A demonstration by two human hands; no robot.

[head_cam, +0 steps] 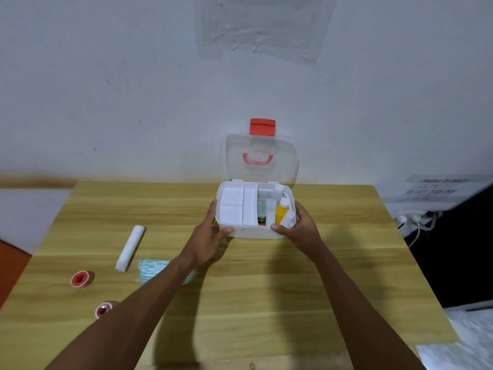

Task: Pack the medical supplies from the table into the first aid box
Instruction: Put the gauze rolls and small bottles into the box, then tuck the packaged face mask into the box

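The white first aid box (253,233) stands open at the far middle of the wooden table (266,303), its clear lid (260,161) with a red latch upright against the wall. A white tray insert fills its left half; a yellow bottle (281,213) and white bottles stand in its right half. My left hand (210,236) grips the box's front left corner and my right hand (298,228) grips its front right corner. On the table to the left lie a white bandage roll (130,248), a green-printed packet (152,269) partly under my left forearm, and two red-cored tape rolls (81,279) (102,308).
The wall rises right behind the box. The table's right edge drops to a dark gap with a power strip and cables (416,220). A white cloth-like surface (464,351) lies at the lower right.
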